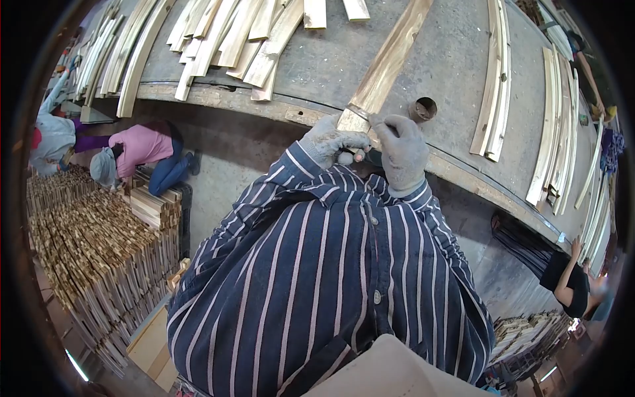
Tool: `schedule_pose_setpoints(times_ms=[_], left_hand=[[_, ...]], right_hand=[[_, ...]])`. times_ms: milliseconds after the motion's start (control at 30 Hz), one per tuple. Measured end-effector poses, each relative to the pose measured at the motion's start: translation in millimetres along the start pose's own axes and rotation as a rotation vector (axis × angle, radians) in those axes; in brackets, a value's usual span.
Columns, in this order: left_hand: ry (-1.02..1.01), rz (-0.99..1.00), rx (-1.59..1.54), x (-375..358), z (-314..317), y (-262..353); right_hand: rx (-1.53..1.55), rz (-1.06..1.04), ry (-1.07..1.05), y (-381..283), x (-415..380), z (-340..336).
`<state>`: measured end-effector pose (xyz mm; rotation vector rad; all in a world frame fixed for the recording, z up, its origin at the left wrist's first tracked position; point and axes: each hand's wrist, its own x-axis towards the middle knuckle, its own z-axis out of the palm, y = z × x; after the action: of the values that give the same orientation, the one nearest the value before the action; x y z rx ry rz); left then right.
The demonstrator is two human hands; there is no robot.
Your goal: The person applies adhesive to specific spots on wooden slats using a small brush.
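My left hand (333, 141), in a grey glove with some fingertips bare, is closed around the near end of a wooden board (390, 56). That board lies on the worktable and sticks out past its front edge toward me. My right hand (402, 149), also gloved, is closed beside the board's end. From its fingers a thin metal blade (358, 112) reaches across the board's face; its handle is hidden. A small brown cup (423, 109) stands on the table to the right of the board, its inside dark brown.
Several wooden strips (231, 40) lie at the table's back left, and more boards (495, 86) lie to the right. The table edge (291, 112) runs before me. Two people crouch or bend at left by a large wood stack (99, 245). Another person (569, 281) stands at right.
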<state>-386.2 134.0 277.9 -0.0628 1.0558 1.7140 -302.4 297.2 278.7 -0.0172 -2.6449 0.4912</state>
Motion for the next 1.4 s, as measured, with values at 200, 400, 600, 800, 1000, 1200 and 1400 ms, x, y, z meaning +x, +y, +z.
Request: schedule_pose_setpoints(times_ms=[200,400,600,800,1000,1200,1400], left_hand=[[0.041,-0.018,0.028,3,-2,-7],[0.035,-0.040,0.033,8,6,-16],[-0.011,-0.127,0.090,9,-2,-15],[-0.018,-0.086,0.129,10,-5,-18],[-0.041,-0.065,0.159,10,-5,-16],[-0.019,-0.072,0.129,7,0,-8],[-0.022,-0.090,0.082,4,3,-4]], right_hand=[[0.041,0.054,-0.222,0,2,-20],[-0.025,0.080,-0.165,-7,-5,-16],[0.197,0.149,-0.105,8,-12,-16],[0.125,0.169,-0.198,-6,-18,-17],[0.074,0.191,-0.130,-4,-12,-17],[0.192,0.110,-0.129,-3,-10,-15],[0.021,0.003,0.007,16,-5,0]])
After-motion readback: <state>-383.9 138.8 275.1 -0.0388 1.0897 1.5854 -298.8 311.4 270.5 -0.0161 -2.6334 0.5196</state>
